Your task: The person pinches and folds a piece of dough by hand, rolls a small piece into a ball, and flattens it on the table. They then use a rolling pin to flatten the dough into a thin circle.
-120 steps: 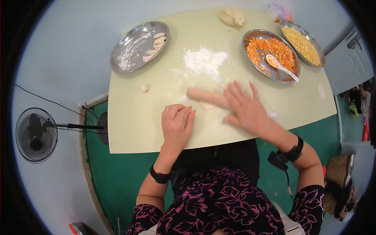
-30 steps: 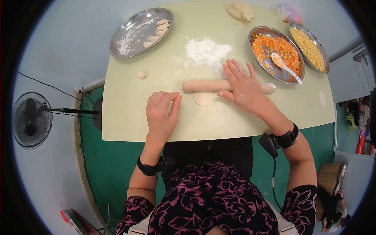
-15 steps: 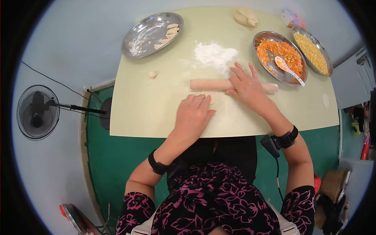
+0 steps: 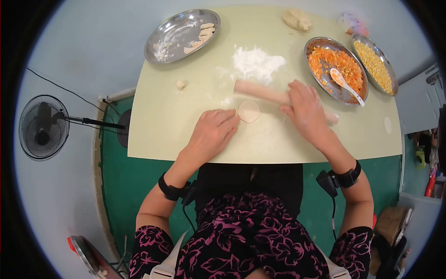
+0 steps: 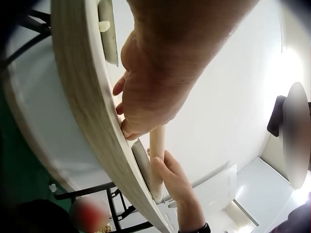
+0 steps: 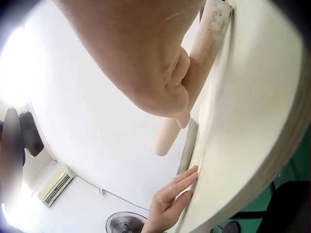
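In the head view a round dough wrapper lies flat near the middle of the table. My left hand is low at its left side, fingertips right at the wrapper's edge and thumb apart from the fingers. My right hand grips a wooden rolling pin nearer its right end, slanted beyond the wrapper. In the right wrist view the pin's far end is raised off the table, while its floury near end is close to the surface. A small dough ball sits to the left.
A flour patch lies past the pin. A steel plate with several dumplings stands back left. At the right are a plate of orange filling with a white spoon, and a plate of yellow bits. A dough lump rests behind.
The pin, level over the wrapper's far edge before, has come away from it and now slants. My left hand has reached over to the wrapper and now sits at its left edge.
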`<state>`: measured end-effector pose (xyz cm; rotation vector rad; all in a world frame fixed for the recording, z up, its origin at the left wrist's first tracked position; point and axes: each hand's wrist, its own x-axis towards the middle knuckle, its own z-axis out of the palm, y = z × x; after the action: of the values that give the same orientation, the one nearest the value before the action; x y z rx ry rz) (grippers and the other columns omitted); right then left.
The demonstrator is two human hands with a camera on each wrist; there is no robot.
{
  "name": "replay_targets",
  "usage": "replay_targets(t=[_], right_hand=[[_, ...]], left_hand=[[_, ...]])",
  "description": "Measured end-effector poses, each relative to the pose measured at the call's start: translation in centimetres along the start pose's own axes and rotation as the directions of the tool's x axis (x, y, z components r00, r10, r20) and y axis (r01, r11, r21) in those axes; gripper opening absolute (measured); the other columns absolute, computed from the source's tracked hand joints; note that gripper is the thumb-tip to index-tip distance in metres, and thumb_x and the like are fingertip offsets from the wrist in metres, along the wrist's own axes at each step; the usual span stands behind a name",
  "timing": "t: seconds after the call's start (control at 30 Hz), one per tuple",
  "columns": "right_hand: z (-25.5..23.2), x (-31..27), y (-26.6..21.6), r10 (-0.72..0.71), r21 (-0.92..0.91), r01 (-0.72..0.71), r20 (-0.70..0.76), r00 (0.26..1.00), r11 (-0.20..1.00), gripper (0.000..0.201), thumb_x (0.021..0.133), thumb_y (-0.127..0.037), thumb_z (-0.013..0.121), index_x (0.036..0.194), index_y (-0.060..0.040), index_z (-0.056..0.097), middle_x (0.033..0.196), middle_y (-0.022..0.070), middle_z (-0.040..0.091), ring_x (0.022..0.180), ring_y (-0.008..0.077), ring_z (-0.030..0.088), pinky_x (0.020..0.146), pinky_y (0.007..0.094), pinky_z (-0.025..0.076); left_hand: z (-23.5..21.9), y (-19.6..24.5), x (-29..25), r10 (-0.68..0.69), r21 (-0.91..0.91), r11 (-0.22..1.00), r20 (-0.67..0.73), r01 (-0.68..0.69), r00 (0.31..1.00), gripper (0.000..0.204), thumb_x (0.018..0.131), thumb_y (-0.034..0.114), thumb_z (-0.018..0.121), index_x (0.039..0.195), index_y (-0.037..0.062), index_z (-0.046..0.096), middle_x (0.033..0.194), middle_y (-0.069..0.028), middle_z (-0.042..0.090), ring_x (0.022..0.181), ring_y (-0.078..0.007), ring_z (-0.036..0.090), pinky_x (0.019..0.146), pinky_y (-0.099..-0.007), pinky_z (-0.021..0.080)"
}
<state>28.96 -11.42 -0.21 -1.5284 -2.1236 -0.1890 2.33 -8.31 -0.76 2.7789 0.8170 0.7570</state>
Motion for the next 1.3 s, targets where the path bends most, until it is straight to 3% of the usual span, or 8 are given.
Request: replay_targets(t=[0.1,0.2,0.5,0.6,0.7,1.0,1.1,1.3], right_hand=[[-1.3,1.4,0.0,0.104,0.051,-0.102,-0.031,0.994,0.993,0.039,0.076,-0.019,0.070,0.102,0.0030,0.051,0.110,0.0184,0.053,0.103,0.0355,0.051,0.088,0.0461,0.041],[-2.2,1.3,0.2,0.143,0.069,-0.140,-0.040,0.989,0.988,0.039,0.076,-0.017,0.069,0.103,0.0034,0.051,0.108,0.0194,0.054,0.100,0.0367,0.053,0.086,0.0446,0.042],[-2.5,-1.7,0.2,0.186,0.085,-0.187,0.023,0.982,0.979,0.039,0.076,-0.016,0.070,0.104,0.0032,0.051,0.107,0.0193,0.054,0.097,0.0376,0.054,0.083,0.0444,0.043],[-2.7,-1.6,0.3,0.188,0.077,-0.188,0.013,0.982,0.979,0.038,0.076,-0.016,0.069,0.103,0.0025,0.050,0.107,0.0189,0.053,0.094,0.0379,0.054,0.081,0.0445,0.044],[-2.9,-1.5,0.7,0.215,0.093,-0.215,0.006,0.977,0.972,0.037,0.077,-0.016,0.069,0.102,0.0019,0.050,0.107,0.0185,0.053,0.092,0.0382,0.055,0.078,0.0444,0.045],[-3.1,-2.3,0.6,0.232,0.068,-0.235,0.050,0.971,0.970,0.037,0.077,-0.017,0.069,0.102,0.0030,0.050,0.109,0.0191,0.053,0.093,0.0383,0.055,0.080,0.0443,0.046],[-3.0,-2.3,0.7,0.214,0.056,-0.217,0.049,0.976,0.975,0.039,0.076,-0.019,0.069,0.102,0.0034,0.050,0.111,0.0198,0.052,0.096,0.0384,0.055,0.081,0.0448,0.045],[-1.1,-3.5,-0.7,0.120,-0.004,-0.121,0.164,0.979,0.993,0.044,0.074,-0.024,0.071,0.104,0.0018,0.051,0.124,0.0198,0.049,0.114,0.0362,0.048,0.092,0.0490,0.040]], left_hand=[[0.8,1.2,2.5,-0.312,0.031,0.949,-0.036,0.313,0.949,0.027,0.079,0.012,0.063,0.104,0.0013,0.061,0.102,-0.0136,0.061,0.095,-0.0298,0.056,0.083,-0.0405,0.043],[2.0,0.7,4.3,-0.307,0.134,0.943,-0.001,0.304,0.952,0.025,0.076,0.013,0.067,0.097,0.0014,0.062,0.092,-0.0130,0.060,0.089,-0.0301,0.054,0.081,-0.0403,0.042],[2.5,0.7,5.7,-0.301,-0.228,0.904,0.258,0.361,0.918,0.014,0.072,0.011,0.068,0.080,0.0014,0.060,0.077,-0.0099,0.061,0.076,-0.0288,0.057,0.074,-0.0385,0.045],[1.8,1.8,6.7,-0.449,-0.216,0.834,0.269,0.508,0.852,0.014,0.072,0.012,0.068,0.079,0.0023,0.060,0.072,-0.0087,0.061,0.070,-0.0275,0.057,0.068,-0.0379,0.046],[3.4,1.0,6.7,-0.368,-0.036,0.925,0.152,0.377,0.917,0.014,0.073,0.013,0.067,0.078,0.0022,0.060,0.073,-0.0092,0.060,0.071,-0.0259,0.057,0.067,-0.0360,0.046],[3.5,1.2,6.5,-0.398,-0.292,0.833,0.271,0.469,0.876,0.013,0.075,0.011,0.065,0.080,-0.0001,0.060,0.074,-0.0105,0.062,0.066,-0.0229,0.059,0.062,-0.0331,0.047],[3.1,1.4,5.6,-0.534,-0.323,0.783,0.088,0.531,0.841,0.013,0.076,0.010,0.065,0.082,-0.0005,0.061,0.073,-0.0107,0.063,0.064,-0.0214,0.060,0.060,-0.0318,0.047],[0.0,2.4,1.6,-0.489,-0.103,0.853,0.180,0.511,0.853,0.014,0.077,0.013,0.067,0.077,-0.0006,0.063,0.076,-0.0117,0.064,0.065,-0.0215,0.061,0.062,-0.0314,0.048]])
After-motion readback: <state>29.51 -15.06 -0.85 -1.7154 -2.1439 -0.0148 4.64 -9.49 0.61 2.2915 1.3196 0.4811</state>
